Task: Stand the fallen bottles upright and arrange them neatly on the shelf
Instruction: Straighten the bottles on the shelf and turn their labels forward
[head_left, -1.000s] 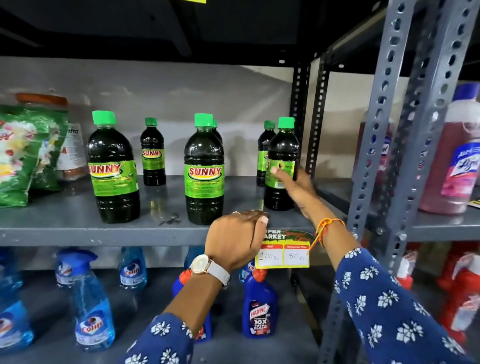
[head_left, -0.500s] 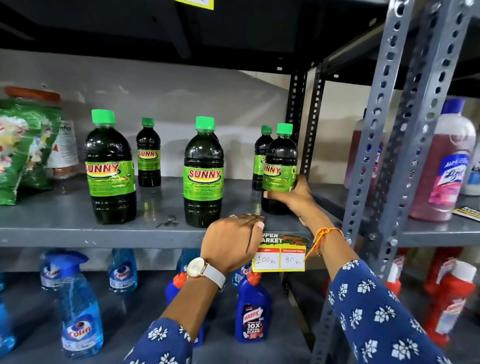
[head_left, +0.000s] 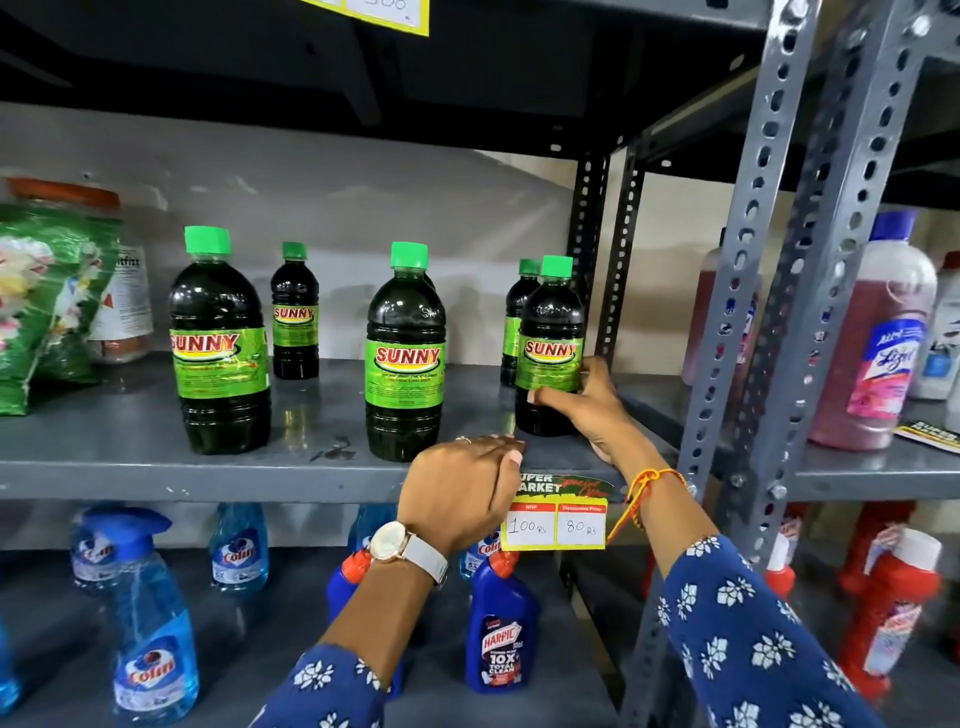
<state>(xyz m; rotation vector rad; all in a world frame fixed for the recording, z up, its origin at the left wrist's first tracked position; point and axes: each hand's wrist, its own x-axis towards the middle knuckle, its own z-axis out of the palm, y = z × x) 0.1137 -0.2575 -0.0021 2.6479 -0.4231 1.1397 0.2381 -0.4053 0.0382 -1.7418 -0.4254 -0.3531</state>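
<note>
Several dark SUNNY bottles with green caps stand upright on the grey shelf. A large one is at the left, a small one behind it, a large one in the middle. At the right, my right hand grips the lower body of the right front bottle, which stands upright on the shelf. Another small bottle stands just behind it. My left hand, with a watch, rests curled on the shelf's front edge and holds nothing.
A green packet and a jar sit at the shelf's left. A price tag hangs from the front edge. Blue spray bottles and a Harpic bottle stand below. A perforated metal upright and pink bottles are at the right.
My right hand has shifted from the front of the right bottle's label to a grip low on its right side, and the SUNNY label now faces forward. The left hand stays on the edge.
</note>
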